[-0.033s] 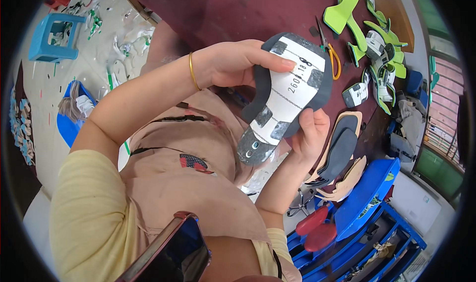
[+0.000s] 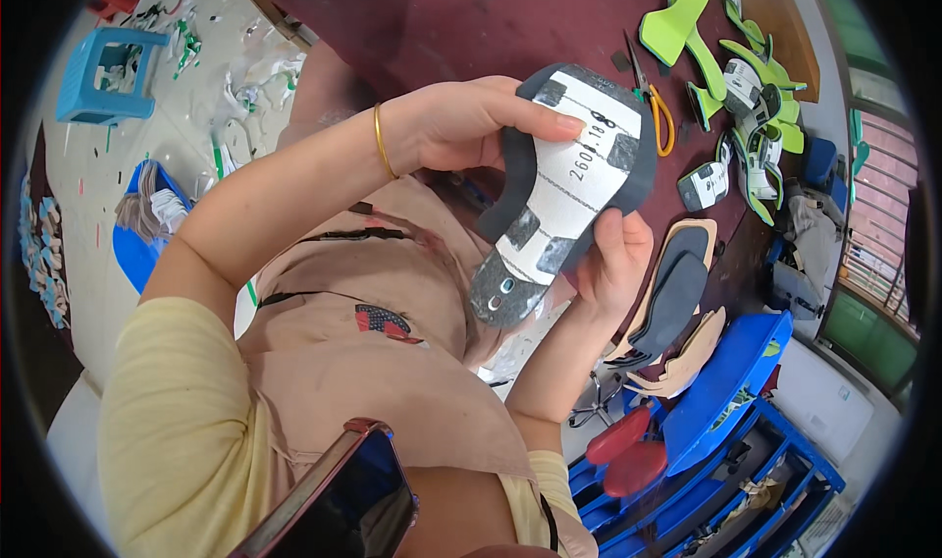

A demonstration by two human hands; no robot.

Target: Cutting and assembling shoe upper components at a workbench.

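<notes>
Between my two hands is an insole board [image 2: 569,190], white in the middle with dark grey patches and printed marks, lying on a wider dark foam sheet [image 2: 640,180]. Its narrow end, with two small metal-edged holes, tilts down toward my lap. My left hand [image 2: 471,121] is closed on the left edge near the broad end, its thumb pressed flat on the white face and its fingers hidden behind. From the right, my right hand [image 2: 618,259] pinches the foam and board edge at mid-length, thumb on top. Where the two layers meet underneath cannot be seen.
Scissors with orange handles [image 2: 664,126] lie on the dark red tabletop [image 2: 461,28]. Beyond them are several lime-green sole pieces [image 2: 677,18]. At right, tan and dark grey sole shapes [image 2: 672,293] are stacked beside a blue tray [image 2: 726,391]. A phone [image 2: 343,499] hangs at my chest.
The insole board and foam have tilted very slightly in my hands. Both hands keep the same hold.
</notes>
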